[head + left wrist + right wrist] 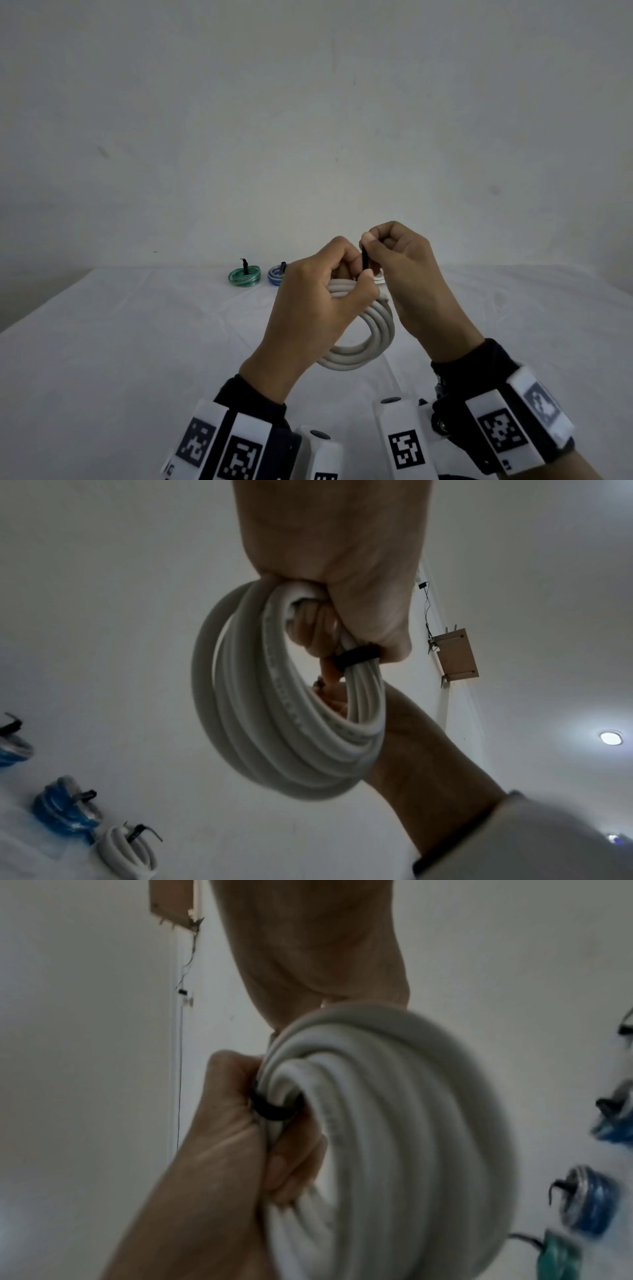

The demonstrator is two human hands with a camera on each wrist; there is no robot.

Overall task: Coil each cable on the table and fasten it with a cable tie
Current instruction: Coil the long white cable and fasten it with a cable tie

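I hold a thick white cable coil (pixel 371 337) upright above the table, in front of me. My left hand (pixel 352 286) grips the top of the coil, fingers curled round the bundled turns. A black cable tie (pixel 365 262) is looped round those turns, and my right hand (pixel 369 248) pinches its free end just above the left thumb. In the left wrist view the black cable tie (pixel 356 656) bands the white cable coil (pixel 274 723) next to my left hand's fingers (pixel 308 631). In the right wrist view the black cable tie (pixel 270 1112) sits against the left hand.
The white-clothed table (pixel 137 342) runs back to a plain wall. Along its far edge lie a green tied coil (pixel 245 275) and a blue tied coil (pixel 276 274), and a white tied coil (pixel 126 850) shows in the left wrist view.
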